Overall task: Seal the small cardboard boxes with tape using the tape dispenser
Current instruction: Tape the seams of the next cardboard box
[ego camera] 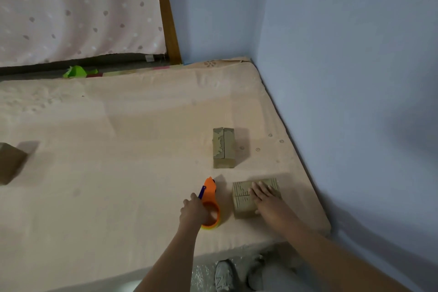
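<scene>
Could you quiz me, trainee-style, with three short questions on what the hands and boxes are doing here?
1. True or false: the right hand lies flat on the nearest box.
2. What does the left hand grip?
3. How many cardboard boxes show on the mattress? A) one B) two C) three

Key:
1. True.
2. The orange tape dispenser.
3. C: the nearest box, the middle box beyond it, and the far-left box at the picture's edge.
</scene>
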Demonstrator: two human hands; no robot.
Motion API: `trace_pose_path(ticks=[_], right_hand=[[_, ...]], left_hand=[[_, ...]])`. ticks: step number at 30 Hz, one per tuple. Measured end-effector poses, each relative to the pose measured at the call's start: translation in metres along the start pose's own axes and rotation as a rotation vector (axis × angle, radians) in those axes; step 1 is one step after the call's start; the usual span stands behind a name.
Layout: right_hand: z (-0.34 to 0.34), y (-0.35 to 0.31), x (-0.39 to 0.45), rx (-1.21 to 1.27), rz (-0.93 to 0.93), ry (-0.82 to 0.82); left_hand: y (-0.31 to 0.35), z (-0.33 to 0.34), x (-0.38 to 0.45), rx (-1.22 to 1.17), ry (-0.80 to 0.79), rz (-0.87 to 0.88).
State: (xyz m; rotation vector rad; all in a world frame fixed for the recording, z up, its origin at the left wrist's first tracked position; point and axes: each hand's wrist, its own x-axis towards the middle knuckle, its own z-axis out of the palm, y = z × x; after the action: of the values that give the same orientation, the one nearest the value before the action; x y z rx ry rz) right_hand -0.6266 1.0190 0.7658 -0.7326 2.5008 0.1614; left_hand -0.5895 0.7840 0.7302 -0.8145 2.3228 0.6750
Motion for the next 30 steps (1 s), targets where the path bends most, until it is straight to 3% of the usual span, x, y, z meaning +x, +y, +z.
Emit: trace_pose_path(ticks=[10, 16, 25, 30], right_hand=[[0.027, 0.012, 0.006, -0.037, -0.041, 0.16], [0.016, 0.01, -0.001, 0.022, -0.074, 0.142], [-0.012, 0.009, -0.014, 0.195, -0.044, 0.094], [-0.01, 0.013, -0.014, 0.22, -0.051, 0.077]], left_hand=[[0.002, 0.008, 0.015, 0.132, 0.058, 0.012], [0.009, 0.005, 0.02, 0.155, 0.04, 0.063], [0.02, -0.043, -0.001, -0.219, 0.128, 0.266], [0.055, -0.07, -0.027, -0.27, 0.27, 0.488]])
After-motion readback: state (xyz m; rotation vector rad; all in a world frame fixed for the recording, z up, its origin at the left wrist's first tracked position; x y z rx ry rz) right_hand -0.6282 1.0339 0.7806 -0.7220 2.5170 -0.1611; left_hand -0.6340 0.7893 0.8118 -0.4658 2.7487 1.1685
